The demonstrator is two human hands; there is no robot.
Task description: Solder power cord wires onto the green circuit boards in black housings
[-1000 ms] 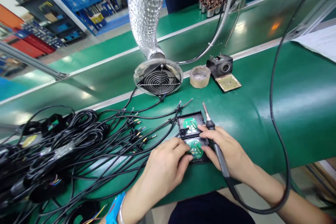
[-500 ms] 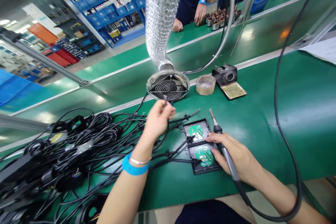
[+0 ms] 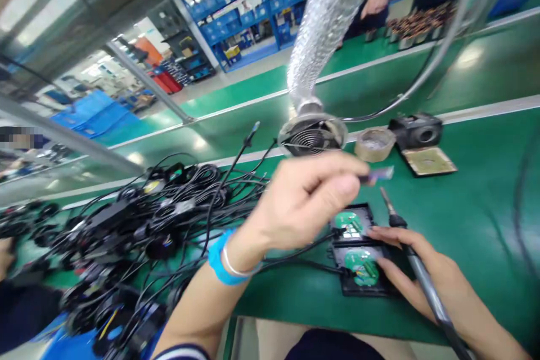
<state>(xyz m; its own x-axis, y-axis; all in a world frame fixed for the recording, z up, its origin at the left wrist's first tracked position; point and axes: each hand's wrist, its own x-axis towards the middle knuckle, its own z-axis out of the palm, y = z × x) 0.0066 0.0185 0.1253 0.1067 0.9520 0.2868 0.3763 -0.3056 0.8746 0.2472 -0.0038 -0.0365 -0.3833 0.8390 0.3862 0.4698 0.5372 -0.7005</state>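
My left hand is closed in a pinch on a cable end. Its thin wires stick out to the right, smeared by motion. In my right hand rests a soldering iron, its tip pointing up and away from me. The fingertips of this hand reach the right side of two open black cases lying one behind the other. A green circuit board sits in the far case and another circuit board in the near one. Black cables enter both cases from the left.
A round fume-extractor hood on a silver duct stands behind my left hand. A tape roll and a soldering-iron stand are to its right. Tangled black cables spread across the left. Co-workers' hands appear opposite and at far left.
My left hand has come nearer and swung right with the cable end, now above the cases. My right hand keeps the soldering iron beside the cases. The whole view has turned left.
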